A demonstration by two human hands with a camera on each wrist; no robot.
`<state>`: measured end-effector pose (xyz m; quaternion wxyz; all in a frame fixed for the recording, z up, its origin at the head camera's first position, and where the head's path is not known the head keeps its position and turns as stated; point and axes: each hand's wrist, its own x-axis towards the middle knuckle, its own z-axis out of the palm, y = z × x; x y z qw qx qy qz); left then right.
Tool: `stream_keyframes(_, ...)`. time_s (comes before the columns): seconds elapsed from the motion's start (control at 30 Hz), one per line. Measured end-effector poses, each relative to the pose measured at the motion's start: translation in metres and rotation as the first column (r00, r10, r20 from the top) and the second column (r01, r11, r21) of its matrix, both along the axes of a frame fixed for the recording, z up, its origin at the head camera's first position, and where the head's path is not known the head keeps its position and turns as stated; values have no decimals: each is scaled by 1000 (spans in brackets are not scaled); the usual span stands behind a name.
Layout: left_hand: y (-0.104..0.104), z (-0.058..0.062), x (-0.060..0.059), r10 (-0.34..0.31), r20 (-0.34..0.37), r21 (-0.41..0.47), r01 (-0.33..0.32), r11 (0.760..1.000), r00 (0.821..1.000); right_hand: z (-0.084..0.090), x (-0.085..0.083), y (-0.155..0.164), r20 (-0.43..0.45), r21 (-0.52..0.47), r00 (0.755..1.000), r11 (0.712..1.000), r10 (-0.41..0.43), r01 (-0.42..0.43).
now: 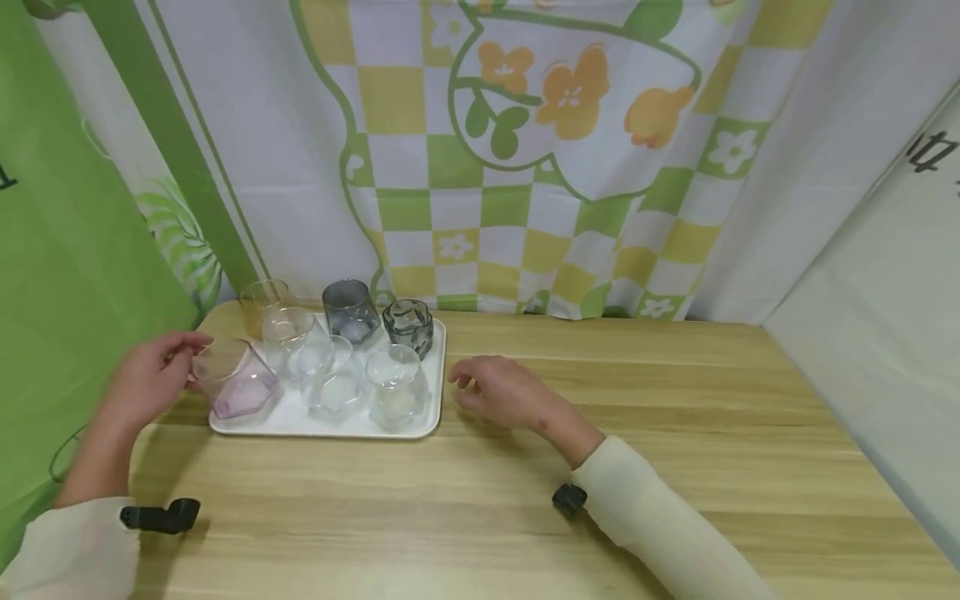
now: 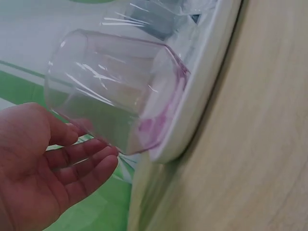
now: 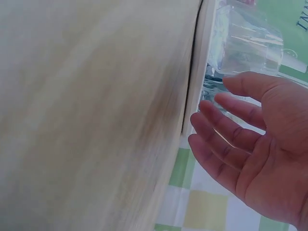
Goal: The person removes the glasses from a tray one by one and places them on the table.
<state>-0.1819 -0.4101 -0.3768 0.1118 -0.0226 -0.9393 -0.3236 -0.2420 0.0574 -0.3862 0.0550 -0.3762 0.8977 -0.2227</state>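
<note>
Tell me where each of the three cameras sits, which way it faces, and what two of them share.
Head: worn high, looking forward and down at the wooden table, white tray of glasses, both hands and sleeves.
Left wrist: beside the left hand, facing the pink-bottomed glass at the tray's edge.
Right wrist: beside the open right hand, facing the tray's side and a clear glass.
Head and left wrist views share the pink-bottomed glass.

Glossy clear glass cups [image 1: 234,379] – smooth white plastic tray [image 1: 300,421] – matt wood-grain table [image 1: 600,500].
</note>
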Motion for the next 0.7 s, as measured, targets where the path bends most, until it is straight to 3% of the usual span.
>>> stream_keyframes(0.27, -15, -22, -7, -65, 149, 33, 61, 998, 987, -2, -6, -10, 50, -28, 999, 999, 21, -20)
stream_keyframes(0.43, -20, -30, -10, -91, 244, 103, 68, 992, 966, -5, -14, -20, 187, -70, 981, 995, -62, 76)
stream_keyframes(0.57, -21, -34, -13, -112, 274, 183, 63, 981, 955, -8, -22, -26, 362, -118, 919, 970, -157, 212)
stream_keyframes(0.7, -22, -37, -16, -122, 291, 260, 44, 965, 949, -11, -26, -29, 516, -179, 838, 934, -178, 308)
